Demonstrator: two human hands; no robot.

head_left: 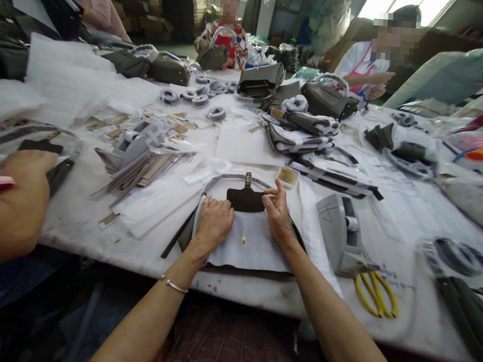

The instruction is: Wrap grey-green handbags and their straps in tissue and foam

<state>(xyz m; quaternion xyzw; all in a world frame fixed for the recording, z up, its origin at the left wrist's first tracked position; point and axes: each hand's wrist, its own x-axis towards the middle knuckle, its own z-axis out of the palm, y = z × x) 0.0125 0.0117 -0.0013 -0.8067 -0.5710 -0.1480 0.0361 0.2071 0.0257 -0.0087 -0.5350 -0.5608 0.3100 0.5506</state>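
Note:
A dark green handbag (184,229) lies flat in front of me, with a white sheet (257,249) over its front. Above the sheet's upper edge shows a dark flap (246,202) with a metal-fitted tab (248,180). The bag's wrapped handle (225,178) arches behind it. A small gold clasp (243,240) shows in the middle of the sheet. My left hand (214,222), fingers curled, rests on the sheet by the flap's left end; its fingertips are hidden. At the flap's right end, my right hand (279,211) pinches the edge with index finger raised.
A small tray (287,177) is just beyond my right hand. To the right stand a grey tape dispenser (338,233) and yellow-handled scissors (377,295). Paper strips (142,173) and another dispenser (133,142) lie left. A co-worker's arm (18,202) works beside me; wrapped bags (329,174) lie ahead.

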